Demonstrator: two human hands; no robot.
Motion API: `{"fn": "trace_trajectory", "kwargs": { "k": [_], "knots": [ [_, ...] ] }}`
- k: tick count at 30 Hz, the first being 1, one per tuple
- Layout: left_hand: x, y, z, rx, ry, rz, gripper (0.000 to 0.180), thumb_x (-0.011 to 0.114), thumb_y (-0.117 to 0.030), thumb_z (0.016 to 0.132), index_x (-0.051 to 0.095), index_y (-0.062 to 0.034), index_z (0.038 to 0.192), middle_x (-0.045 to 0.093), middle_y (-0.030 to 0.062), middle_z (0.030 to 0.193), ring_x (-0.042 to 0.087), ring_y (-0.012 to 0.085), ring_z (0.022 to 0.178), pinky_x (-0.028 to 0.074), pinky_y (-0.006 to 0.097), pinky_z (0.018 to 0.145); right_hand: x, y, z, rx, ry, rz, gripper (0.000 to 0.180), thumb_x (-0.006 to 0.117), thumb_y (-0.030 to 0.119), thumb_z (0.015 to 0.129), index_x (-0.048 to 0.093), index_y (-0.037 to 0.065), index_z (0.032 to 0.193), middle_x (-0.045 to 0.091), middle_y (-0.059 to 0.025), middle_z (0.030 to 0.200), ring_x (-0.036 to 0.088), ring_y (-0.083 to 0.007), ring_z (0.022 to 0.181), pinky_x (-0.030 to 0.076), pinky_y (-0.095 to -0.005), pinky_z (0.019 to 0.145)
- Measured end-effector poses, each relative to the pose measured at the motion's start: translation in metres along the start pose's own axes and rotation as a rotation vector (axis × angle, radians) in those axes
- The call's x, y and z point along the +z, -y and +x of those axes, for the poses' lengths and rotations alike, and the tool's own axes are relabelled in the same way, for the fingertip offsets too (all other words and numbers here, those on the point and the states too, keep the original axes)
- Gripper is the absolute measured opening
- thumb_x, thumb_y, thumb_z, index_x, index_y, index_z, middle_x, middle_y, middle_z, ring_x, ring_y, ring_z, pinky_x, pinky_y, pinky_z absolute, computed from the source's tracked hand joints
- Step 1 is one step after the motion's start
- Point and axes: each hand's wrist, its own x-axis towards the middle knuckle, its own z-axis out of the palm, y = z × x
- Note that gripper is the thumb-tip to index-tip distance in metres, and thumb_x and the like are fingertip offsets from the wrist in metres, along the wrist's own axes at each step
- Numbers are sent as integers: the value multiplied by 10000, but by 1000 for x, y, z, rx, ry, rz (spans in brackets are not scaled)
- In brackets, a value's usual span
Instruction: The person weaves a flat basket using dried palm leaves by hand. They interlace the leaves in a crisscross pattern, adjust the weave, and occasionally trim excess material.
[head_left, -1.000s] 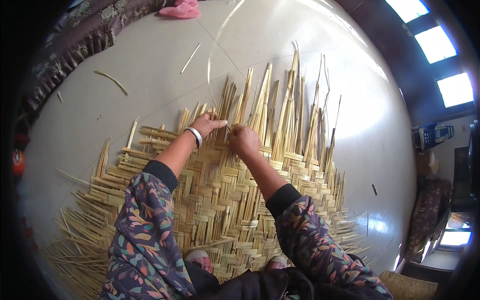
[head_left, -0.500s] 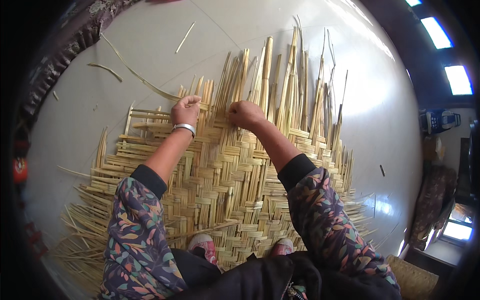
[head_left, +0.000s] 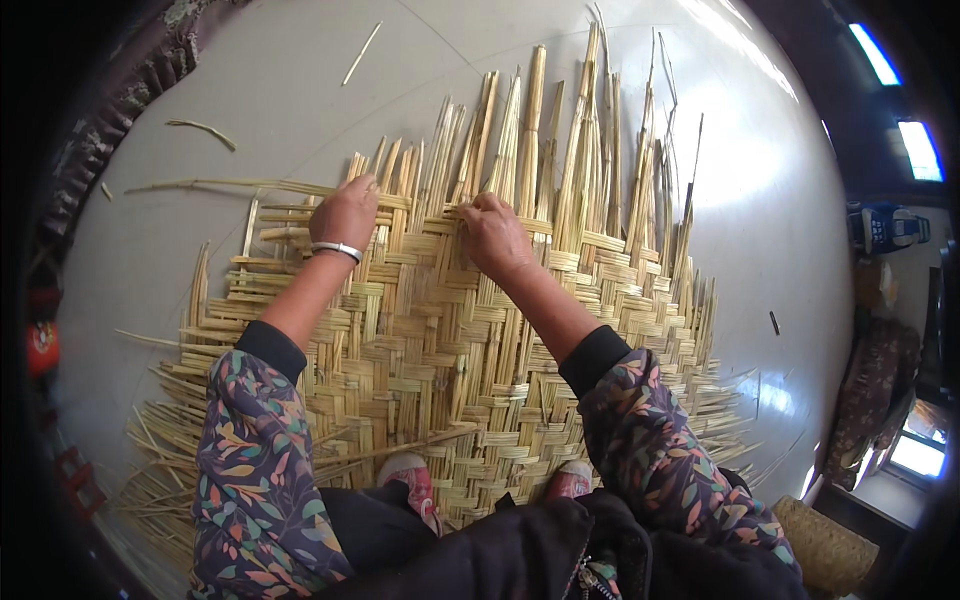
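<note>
A large woven mat (head_left: pixel 428 365) of pale yellow split reeds lies on the floor beneath both arms. Loose upright ends (head_left: pixel 535 110) fan out along its far edge. My left hand (head_left: pixel 345 215), a silver bracelet at its wrist, is closed on a long reed strip (head_left: pixel 230 185) laid crosswise, whose tail reaches out to the left. A little to the right, my right hand (head_left: pixel 495 235) pinches at the crosswise strips by the base of the upright ends. Its fingertips are partly hidden, but they touch the reed strips there.
My red shoes (head_left: pixel 418 490) stand on the mat's near part. Loose reed bits (head_left: pixel 205 132) lie on the pale tiled floor (head_left: pixel 300 90). A patterned cloth (head_left: pixel 150 85) hangs at the upper left. A woven cylinder (head_left: pixel 825 545) and a dark patterned cloth (head_left: pixel 872 385) are at the right.
The strip's tail has swung from a raised diagonal curve to nearly level. My left hand has moved left and slightly down. My right hand remains at the weaving edge, its fingers turned more upward.
</note>
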Motion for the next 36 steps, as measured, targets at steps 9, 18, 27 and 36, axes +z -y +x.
{"fn": "trace_trajectory", "kwargs": {
  "k": [9,18,27,36],
  "knots": [
    [-24,-10,40,89,563,370,440,487,-484,857,655,-79,818,654,139,941,596,311,924,418,454,820,-7,2,1,-71,109,-52,222,486,78,814,636,103,977,533,-111,1017,540,-271,986,477,-365,841],
    [-25,-6,40,126,656,263,373,507,-440,852,622,-86,869,648,142,924,595,339,896,463,437,785,-16,6,4,-83,229,-165,297,462,38,836,595,94,1095,516,-110,1001,543,-271,983,466,-371,836],
    [-19,-2,24,83,660,242,336,511,-419,858,610,-100,879,647,130,932,596,336,891,463,431,766,-15,9,3,-81,271,-196,280,482,19,824,580,81,1078,515,-104,1029,534,-257,984,466,-360,839],
    [-15,1,21,235,445,409,242,581,-338,835,618,-117,926,598,73,1029,532,253,1054,432,422,837,-7,12,-9,-102,224,-170,370,500,57,816,530,67,1184,493,-134,1188,464,-281,1121,392,-383,955]
  ]
}}
